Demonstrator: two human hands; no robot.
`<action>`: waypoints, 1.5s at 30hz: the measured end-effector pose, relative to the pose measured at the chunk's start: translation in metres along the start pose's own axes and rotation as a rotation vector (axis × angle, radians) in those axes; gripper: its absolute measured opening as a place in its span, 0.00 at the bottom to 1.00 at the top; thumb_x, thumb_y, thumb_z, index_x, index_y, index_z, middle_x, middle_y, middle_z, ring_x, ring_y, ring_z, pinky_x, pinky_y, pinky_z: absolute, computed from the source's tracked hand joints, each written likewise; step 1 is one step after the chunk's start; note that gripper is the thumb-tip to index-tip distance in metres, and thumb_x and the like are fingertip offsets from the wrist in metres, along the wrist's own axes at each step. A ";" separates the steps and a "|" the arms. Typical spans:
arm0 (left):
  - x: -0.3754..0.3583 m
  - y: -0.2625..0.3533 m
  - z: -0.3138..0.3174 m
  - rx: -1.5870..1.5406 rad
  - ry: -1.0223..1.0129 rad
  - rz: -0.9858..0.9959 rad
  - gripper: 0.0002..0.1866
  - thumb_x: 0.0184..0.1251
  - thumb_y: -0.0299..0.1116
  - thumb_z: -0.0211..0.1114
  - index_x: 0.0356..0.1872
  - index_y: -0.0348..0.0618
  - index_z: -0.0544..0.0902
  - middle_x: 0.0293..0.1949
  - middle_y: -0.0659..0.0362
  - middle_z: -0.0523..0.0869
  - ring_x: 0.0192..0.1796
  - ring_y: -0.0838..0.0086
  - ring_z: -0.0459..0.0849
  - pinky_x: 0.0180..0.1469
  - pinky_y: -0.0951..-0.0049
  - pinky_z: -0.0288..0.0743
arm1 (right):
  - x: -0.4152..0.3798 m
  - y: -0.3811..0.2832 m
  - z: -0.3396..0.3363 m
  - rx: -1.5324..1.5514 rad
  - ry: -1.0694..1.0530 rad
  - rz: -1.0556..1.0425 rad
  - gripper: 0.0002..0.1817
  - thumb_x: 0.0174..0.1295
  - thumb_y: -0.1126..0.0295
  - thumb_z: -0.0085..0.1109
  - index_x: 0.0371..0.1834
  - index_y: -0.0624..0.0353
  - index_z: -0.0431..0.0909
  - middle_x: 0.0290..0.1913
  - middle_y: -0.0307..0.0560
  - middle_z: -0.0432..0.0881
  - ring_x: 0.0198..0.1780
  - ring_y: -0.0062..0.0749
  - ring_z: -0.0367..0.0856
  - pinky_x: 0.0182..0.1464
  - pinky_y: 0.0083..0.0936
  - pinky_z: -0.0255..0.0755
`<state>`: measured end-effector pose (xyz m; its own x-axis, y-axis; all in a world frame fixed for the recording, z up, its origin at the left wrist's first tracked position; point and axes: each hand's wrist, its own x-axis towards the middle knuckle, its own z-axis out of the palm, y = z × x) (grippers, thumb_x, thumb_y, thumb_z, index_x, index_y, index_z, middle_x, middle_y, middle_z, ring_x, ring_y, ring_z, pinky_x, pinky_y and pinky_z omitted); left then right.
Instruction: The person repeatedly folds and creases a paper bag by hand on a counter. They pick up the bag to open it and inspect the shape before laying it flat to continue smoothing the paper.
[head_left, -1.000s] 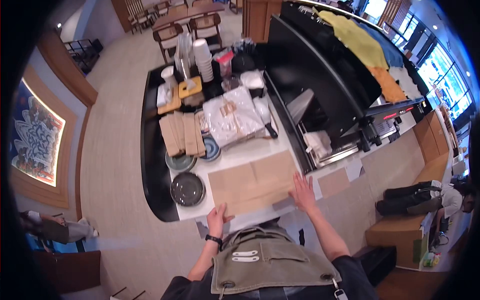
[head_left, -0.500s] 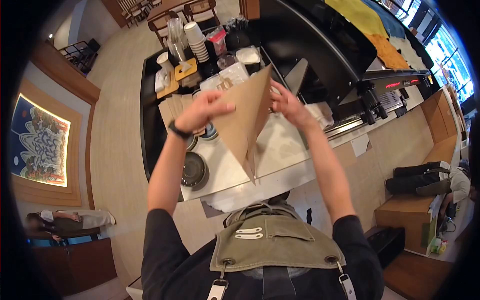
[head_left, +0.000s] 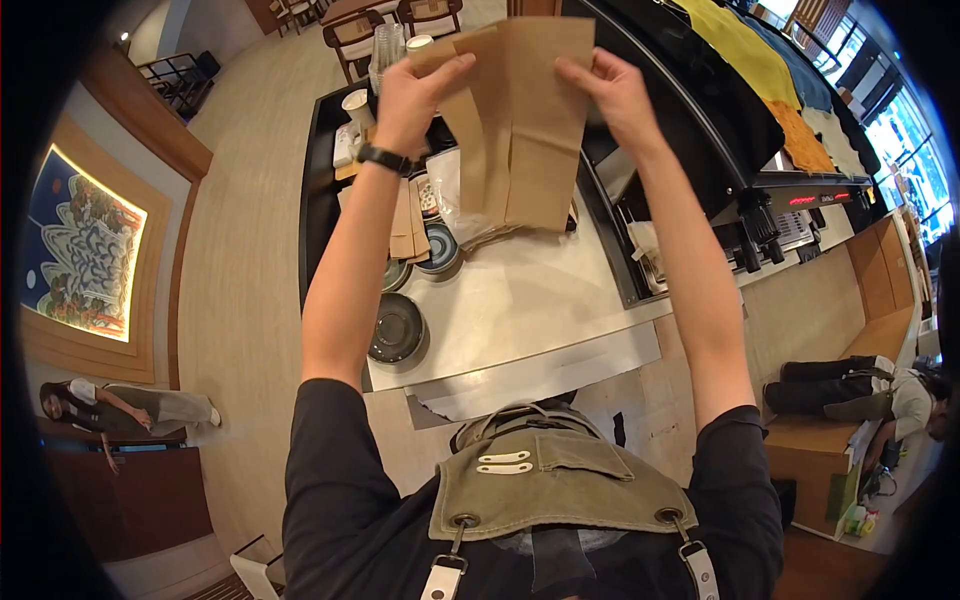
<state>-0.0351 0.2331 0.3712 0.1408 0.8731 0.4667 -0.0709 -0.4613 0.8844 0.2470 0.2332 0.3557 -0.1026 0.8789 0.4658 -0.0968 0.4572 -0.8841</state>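
A brown paper bag hangs upright in front of me, over the far part of the counter. A fold runs down its middle. My left hand, with a black band on the wrist, grips the bag's upper left edge between thumb and fingers. At the upper right edge, my right hand pinches the paper the same way. Below the bag lies clear plastic wrapping, partly covered by it. Flat brown paper pieces rest beneath my left forearm.
Dark stacked dishes stand near the counter's left front, with a blue-grey bowl behind. Clear cups and a white cup are at the back. A coffee machine stands right. Two people are off to the sides.
Both hands have lifted the paper bag up and away from me. It has turned from a slanted, pointed pose to hanging upright, its broad side facing me.
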 end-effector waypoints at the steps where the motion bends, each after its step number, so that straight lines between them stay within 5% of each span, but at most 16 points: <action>1: -0.007 0.017 -0.004 0.105 -0.005 0.105 0.15 0.75 0.30 0.75 0.57 0.35 0.91 0.49 0.60 0.95 0.50 0.77 0.92 0.53 0.71 0.86 | -0.009 -0.026 0.007 -0.066 0.006 -0.056 0.15 0.74 0.66 0.75 0.56 0.66 0.89 0.50 0.42 0.94 0.49 0.18 0.89 0.55 0.22 0.81; 4: -0.067 0.055 -0.003 0.232 -0.024 0.315 0.15 0.69 0.25 0.78 0.55 0.41 0.93 0.51 0.57 0.97 0.52 0.73 0.94 0.57 0.75 0.86 | -0.062 -0.065 0.012 -0.290 -0.014 -0.147 0.15 0.70 0.68 0.77 0.55 0.63 0.90 0.54 0.43 0.94 0.57 0.25 0.90 0.62 0.26 0.81; 8: -0.145 0.024 -0.011 0.429 -0.224 0.586 0.25 0.51 0.16 0.78 0.53 0.44 0.91 0.57 0.52 0.95 0.65 0.57 0.92 0.74 0.53 0.81 | -0.129 -0.038 -0.001 -0.510 -0.206 -0.456 0.14 0.61 0.74 0.79 0.49 0.60 0.91 0.57 0.50 0.94 0.67 0.46 0.90 0.74 0.40 0.78; 13: -0.233 -0.056 -0.008 0.591 -0.370 0.503 0.23 0.49 0.19 0.80 0.51 0.42 0.89 0.58 0.50 0.95 0.68 0.52 0.90 0.77 0.44 0.77 | -0.216 0.033 0.003 -0.658 -0.189 -0.329 0.12 0.60 0.85 0.71 0.46 0.60 0.90 0.59 0.48 0.94 0.71 0.52 0.86 0.76 0.46 0.79; 17: -0.294 -0.129 -0.004 0.634 -0.444 0.444 0.28 0.48 0.23 0.79 0.56 0.44 0.88 0.67 0.58 0.91 0.75 0.59 0.84 0.81 0.46 0.75 | -0.281 0.115 -0.007 -0.675 -0.238 -0.190 0.15 0.57 0.83 0.76 0.48 0.61 0.90 0.61 0.49 0.92 0.73 0.51 0.84 0.79 0.46 0.75; 21: -0.339 -0.165 -0.003 0.633 -0.519 0.282 0.24 0.55 0.26 0.81 0.55 0.47 0.88 0.70 0.58 0.88 0.79 0.56 0.79 0.84 0.50 0.71 | -0.332 0.153 -0.011 -0.730 -0.418 -0.052 0.30 0.44 0.92 0.70 0.54 0.59 0.88 0.62 0.46 0.91 0.73 0.49 0.84 0.80 0.47 0.76; 24: -0.362 -0.175 -0.005 0.644 -0.615 0.234 0.24 0.55 0.28 0.81 0.56 0.47 0.88 0.69 0.59 0.89 0.77 0.57 0.81 0.82 0.51 0.73 | -0.354 0.153 -0.010 -0.742 -0.527 0.001 0.30 0.45 0.93 0.65 0.53 0.57 0.87 0.61 0.46 0.91 0.73 0.49 0.82 0.81 0.46 0.74; 27: -0.378 -0.179 -0.004 0.551 -0.629 0.138 0.23 0.58 0.24 0.81 0.57 0.45 0.90 0.64 0.55 0.92 0.70 0.54 0.88 0.74 0.53 0.83 | -0.370 0.159 -0.010 -0.679 -0.535 0.013 0.30 0.45 0.92 0.66 0.54 0.56 0.87 0.59 0.45 0.91 0.71 0.50 0.84 0.77 0.45 0.77; 30: -0.387 -0.174 0.008 0.426 -0.426 -0.192 0.17 0.67 0.26 0.78 0.56 0.43 0.91 0.55 0.53 0.96 0.54 0.62 0.96 0.58 0.66 0.90 | -0.379 0.161 -0.005 -0.626 -0.440 0.170 0.26 0.52 0.89 0.69 0.56 0.58 0.87 0.56 0.46 0.92 0.65 0.50 0.87 0.67 0.43 0.82; 33: -0.374 -0.167 0.020 0.339 -0.178 -0.403 0.11 0.75 0.32 0.75 0.52 0.40 0.93 0.41 0.54 0.96 0.36 0.70 0.93 0.39 0.71 0.86 | -0.372 0.161 0.003 -0.614 -0.280 0.367 0.18 0.64 0.80 0.72 0.58 0.61 0.86 0.50 0.49 0.93 0.56 0.46 0.92 0.59 0.38 0.84; 36: -0.358 -0.174 0.019 0.354 -0.090 -0.651 0.16 0.74 0.39 0.77 0.53 0.38 0.93 0.32 0.56 0.93 0.26 0.78 0.81 0.32 0.75 0.76 | -0.350 0.150 0.012 -0.490 -0.183 0.618 0.17 0.71 0.70 0.73 0.59 0.64 0.86 0.45 0.53 0.94 0.46 0.38 0.94 0.52 0.32 0.85; 37: -0.360 -0.186 0.019 0.359 -0.039 -0.623 0.20 0.73 0.42 0.79 0.55 0.36 0.92 0.25 0.57 0.88 0.24 0.81 0.72 0.29 0.75 0.69 | -0.354 0.162 0.011 -0.393 -0.113 0.677 0.19 0.71 0.66 0.74 0.59 0.66 0.86 0.46 0.54 0.95 0.42 0.30 0.93 0.48 0.29 0.84; 45: -0.349 -0.190 0.014 0.255 0.063 -0.838 0.20 0.76 0.41 0.77 0.56 0.33 0.92 0.20 0.62 0.84 0.22 0.83 0.75 0.27 0.74 0.68 | -0.347 0.166 0.016 -0.461 -0.077 0.780 0.21 0.71 0.65 0.74 0.62 0.66 0.85 0.43 0.51 0.95 0.38 0.29 0.90 0.46 0.28 0.83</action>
<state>-0.0574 0.0136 0.0400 -0.0078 0.9440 -0.3299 0.2551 0.3208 0.9121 0.2512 0.0019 0.0476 -0.0405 0.9577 -0.2849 0.4320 -0.2404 -0.8692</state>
